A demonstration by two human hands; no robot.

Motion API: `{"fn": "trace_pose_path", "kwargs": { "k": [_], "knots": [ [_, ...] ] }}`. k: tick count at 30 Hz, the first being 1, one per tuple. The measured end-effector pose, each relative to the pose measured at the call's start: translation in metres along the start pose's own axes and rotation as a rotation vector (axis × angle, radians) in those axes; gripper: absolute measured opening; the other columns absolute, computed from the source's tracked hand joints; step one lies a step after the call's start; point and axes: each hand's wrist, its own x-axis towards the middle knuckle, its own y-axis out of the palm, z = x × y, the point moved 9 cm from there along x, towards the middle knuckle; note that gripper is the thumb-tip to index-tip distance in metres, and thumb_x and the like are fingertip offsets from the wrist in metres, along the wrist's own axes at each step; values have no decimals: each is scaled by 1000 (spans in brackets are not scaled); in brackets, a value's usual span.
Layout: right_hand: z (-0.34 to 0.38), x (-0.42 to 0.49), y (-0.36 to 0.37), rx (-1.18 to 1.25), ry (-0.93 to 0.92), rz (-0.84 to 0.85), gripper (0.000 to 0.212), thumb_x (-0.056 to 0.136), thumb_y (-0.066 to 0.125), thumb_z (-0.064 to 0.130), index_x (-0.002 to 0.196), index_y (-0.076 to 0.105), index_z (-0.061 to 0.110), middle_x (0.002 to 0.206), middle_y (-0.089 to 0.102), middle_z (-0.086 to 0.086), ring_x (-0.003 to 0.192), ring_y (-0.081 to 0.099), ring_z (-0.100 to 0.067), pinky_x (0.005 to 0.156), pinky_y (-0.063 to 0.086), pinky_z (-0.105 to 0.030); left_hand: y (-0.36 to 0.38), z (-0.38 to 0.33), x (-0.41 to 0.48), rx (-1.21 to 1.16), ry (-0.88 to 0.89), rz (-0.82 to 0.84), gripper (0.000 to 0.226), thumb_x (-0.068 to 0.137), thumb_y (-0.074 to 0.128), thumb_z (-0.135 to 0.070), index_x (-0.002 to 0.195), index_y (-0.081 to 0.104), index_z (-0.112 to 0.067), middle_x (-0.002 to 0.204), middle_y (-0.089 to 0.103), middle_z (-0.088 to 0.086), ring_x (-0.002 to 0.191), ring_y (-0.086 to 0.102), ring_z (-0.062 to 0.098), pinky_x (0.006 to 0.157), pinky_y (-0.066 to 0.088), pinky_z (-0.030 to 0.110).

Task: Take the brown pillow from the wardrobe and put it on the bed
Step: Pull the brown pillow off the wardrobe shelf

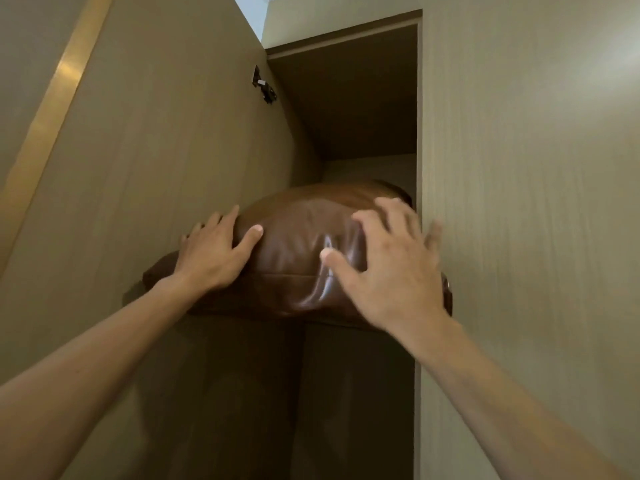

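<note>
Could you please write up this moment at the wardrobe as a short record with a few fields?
setting: open wardrobe, door swung out on the left, hinge visible
target: brown pillow, glossy and leather-like, on an upper shelf, front edge bulging past the opening
left hand: left hand on the pillow's left side, thumb pressed into its front
right hand: right hand spread over the pillow's right front, fingers splayed
grip: both hands touching, neither closed around it
bed: not in view
stage: pillow not yet lifted out
</note>
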Motion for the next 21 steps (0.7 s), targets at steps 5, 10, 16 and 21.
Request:
{"fn": "trace_pose_path", "kwargs": {
  "k": [5, 10, 16, 21],
  "knots": [
    [-64, -2, 32, 264, 376, 337, 112, 82, 67, 75, 166, 7, 31, 176, 1, -9, 160, 12, -37, 122, 24, -68, 12, 19, -18, -149, -106, 36, 119, 71, 22, -96, 166, 21, -25, 167, 30, 22, 152, 30, 47, 123, 27, 60],
    [-84, -20, 59, 446, 515, 387, 144, 62, 79, 80, 164, -12, 35, 176, -8, -8, 162, 1, -33, 125, 21, -64, 38, 31, -33, -329, -222, 74, 115, 73, 33, -92, 166, 20, -27, 167, 18, 13, 155, 15, 40, 125, 20, 57],
    [-89, -23, 66, 497, 575, 348, 153, 52, 65, 95, 164, -16, 29, 177, -3, -10, 162, 5, -34, 125, 21, -63, 47, 36, -22, -414, -203, 76, 120, 71, 33, -97, 167, 12, -30, 176, 14, 11, 159, 21, 36, 127, 19, 56],
    [-93, -20, 69, 530, 620, 322, 147, 58, 58, 98, 165, -14, 27, 176, 7, -12, 160, 17, -38, 123, 26, -64, 49, 49, -1, -539, -250, 59, 122, 72, 30, -95, 167, 20, -19, 173, 27, 12, 158, 28, 33, 126, 20, 47]
  ]
}}
